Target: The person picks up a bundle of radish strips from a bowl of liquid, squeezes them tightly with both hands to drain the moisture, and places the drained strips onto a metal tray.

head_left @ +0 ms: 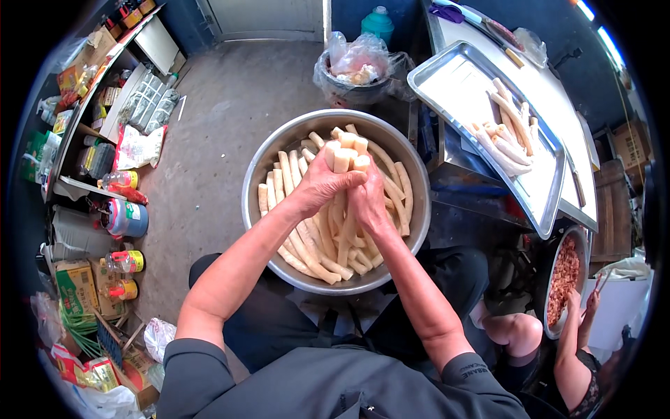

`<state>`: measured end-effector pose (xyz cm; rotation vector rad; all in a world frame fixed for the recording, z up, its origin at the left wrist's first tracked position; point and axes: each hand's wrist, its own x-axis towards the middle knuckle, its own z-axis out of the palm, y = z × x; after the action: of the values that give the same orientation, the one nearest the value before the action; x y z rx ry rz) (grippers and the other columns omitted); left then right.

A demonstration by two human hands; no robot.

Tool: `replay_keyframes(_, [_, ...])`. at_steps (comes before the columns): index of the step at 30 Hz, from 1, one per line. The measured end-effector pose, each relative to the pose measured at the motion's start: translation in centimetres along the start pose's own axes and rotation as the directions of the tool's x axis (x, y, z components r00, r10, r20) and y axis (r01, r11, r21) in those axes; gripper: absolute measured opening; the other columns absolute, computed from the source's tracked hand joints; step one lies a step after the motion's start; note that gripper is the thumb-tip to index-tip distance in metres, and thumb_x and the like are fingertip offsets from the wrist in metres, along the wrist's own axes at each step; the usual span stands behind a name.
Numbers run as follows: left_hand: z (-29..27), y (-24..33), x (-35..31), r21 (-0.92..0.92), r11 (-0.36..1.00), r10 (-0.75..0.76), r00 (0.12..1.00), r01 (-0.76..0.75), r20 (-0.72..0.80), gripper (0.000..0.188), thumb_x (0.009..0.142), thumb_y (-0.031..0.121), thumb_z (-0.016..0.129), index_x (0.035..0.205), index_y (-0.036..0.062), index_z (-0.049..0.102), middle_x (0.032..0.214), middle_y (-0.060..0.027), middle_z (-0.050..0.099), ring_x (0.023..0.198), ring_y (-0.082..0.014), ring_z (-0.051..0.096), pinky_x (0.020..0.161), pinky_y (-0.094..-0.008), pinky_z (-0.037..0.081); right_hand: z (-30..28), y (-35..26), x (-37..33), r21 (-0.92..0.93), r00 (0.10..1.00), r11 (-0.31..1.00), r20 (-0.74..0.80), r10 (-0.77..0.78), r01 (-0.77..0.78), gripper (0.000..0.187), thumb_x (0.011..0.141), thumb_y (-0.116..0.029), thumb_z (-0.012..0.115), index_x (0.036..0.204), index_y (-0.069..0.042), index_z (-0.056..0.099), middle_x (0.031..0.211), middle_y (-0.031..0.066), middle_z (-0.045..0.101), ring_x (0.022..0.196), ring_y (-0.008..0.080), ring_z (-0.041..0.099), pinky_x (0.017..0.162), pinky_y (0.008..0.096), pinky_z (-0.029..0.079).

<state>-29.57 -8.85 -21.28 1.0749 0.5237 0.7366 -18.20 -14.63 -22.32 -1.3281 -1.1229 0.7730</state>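
Between my knees stands a wide round metal basin (252, 230), filled with long pale sticks (314, 248) that look like peeled yams. Over its middle, both of my hands are closed together around an upright bunch of these yams (342, 162). Several whitish cut ends stick up above my fingers. My left hand (317, 185) wraps the bunch from the left, its thumb reaching across to the other hand. From the right, my right hand (366, 195) presses against it. The lower part of the bunch is hidden behind my hands.
To the right, a metal tray (481, 160) with more pale sticks rests on a white table (460, 28). A bag-lined bin (356, 87) stands beyond the basin. Shelves (105, 77) with packages and bottles line the left. At lower right, another person's hands (583, 304) are beside a pan of chopped reddish food (565, 269).
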Motion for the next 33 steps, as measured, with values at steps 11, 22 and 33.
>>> replay_keyframes(11, [-1.8, 0.7, 0.1, -0.160, 0.987, -0.054, 0.978, 0.021, -0.204, 0.028, 0.079, 0.002, 0.072, 0.106, 0.0007, 0.065, 0.098, -0.0078, 0.068, 0.087, -0.0169, 0.067, 0.079, -0.0304, 0.056, 0.4, -1.3, -0.5, -0.133, 0.982, 0.990, 0.184, -0.031, 0.056, 0.080, 0.083, -0.020, 0.059, 0.151, 0.001, 0.022, 0.147, 0.0242, 0.038, 0.135, 0.0357, 0.042, 0.112, 0.0391, 0.035])
replay_keyframes(22, [-3.2, 6.3, -2.4, -0.103, 0.990, 0.067, 0.973, -0.092, -0.221, 0.028, 0.078, 0.009, 0.071, 0.101, -0.0008, 0.058, 0.082, -0.0088, 0.063, 0.074, -0.0187, 0.064, 0.072, -0.0332, 0.055, -3.4, 9.2, 2.0, -0.043, 0.946, 0.985, -0.289, 0.149, -0.168, 0.022, 0.087, -0.018, 0.066, 0.101, -0.002, 0.073, 0.081, 0.0066, 0.072, 0.077, 0.0127, 0.067, 0.074, 0.0259, 0.052])
replay_keyframes(33, [-4.7, 4.4, -2.0, -0.190, 0.980, -0.016, 0.929, -0.059, -0.369, 0.032, 0.075, -0.001, 0.070, 0.106, 0.0007, 0.060, 0.089, -0.0083, 0.065, 0.079, -0.0192, 0.065, 0.076, -0.0354, 0.057, 1.0, 12.4, 1.5, -0.682, 0.991, 0.720, 0.107, -0.078, 0.131, 0.017, 0.071, -0.009, 0.067, 0.088, -0.007, 0.070, 0.096, 0.0123, 0.067, 0.095, 0.0314, 0.063, 0.084, 0.0428, 0.051])
